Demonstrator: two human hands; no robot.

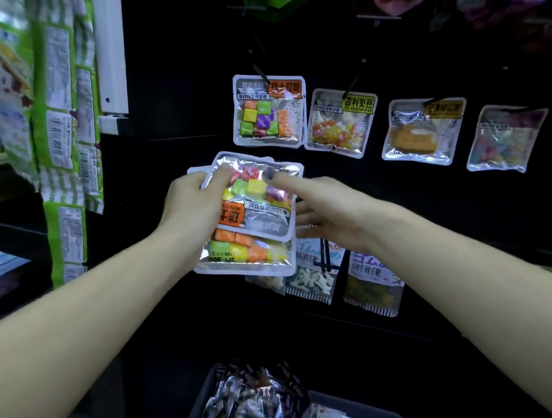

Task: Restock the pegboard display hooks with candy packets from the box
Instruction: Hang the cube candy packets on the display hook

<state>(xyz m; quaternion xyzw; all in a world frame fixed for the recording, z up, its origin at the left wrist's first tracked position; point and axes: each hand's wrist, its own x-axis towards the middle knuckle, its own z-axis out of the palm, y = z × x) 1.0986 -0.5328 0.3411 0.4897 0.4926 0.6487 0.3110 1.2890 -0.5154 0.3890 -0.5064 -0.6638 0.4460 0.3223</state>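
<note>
My left hand (191,200) grips a stack of silver candy packets (254,206) filled with coloured square candies, held upside down in front of the black pegboard (180,65). Its thumb lies across the top packet. My right hand (315,209) reaches in from the right; its index finger touches the upper right of the top packet while the other fingers curl at the packet's right edge. Directly above, a matching candy packet (269,110) hangs on a black hook (259,69).
More packets hang in the same row: jelly beans (340,124), a yellow candy pack (422,132), a pastel pack (505,140). Lower packets (373,282) hang behind my hands. Grey bins (360,409) of snacks sit below. Green packages (64,121) hang at left.
</note>
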